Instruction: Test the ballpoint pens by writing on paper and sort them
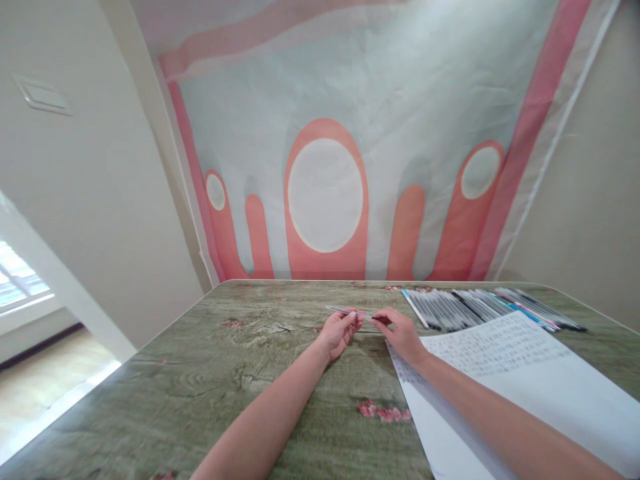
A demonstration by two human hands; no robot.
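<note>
A slim clear pen (338, 309) is held level just above the table, between my two hands. My left hand (340, 333) pinches its barrel between thumb and fingers. At the pen's right end, the fingertips of my right hand (400, 332) close on its dark tip or cap; which of the two is too small to tell. Under my right wrist lies a large white sheet of paper (500, 393) with rows of handwriting across its upper part. Beyond the sheet, a row of pens (460, 309) lies side by side, mostly clear with dark caps.
The table (240, 387) has a green wood-grain covering with pink flower prints. Its far edge meets a hanging cloth (380, 107) with coral and white shapes. A pale wall and a window (20, 280) are at the left.
</note>
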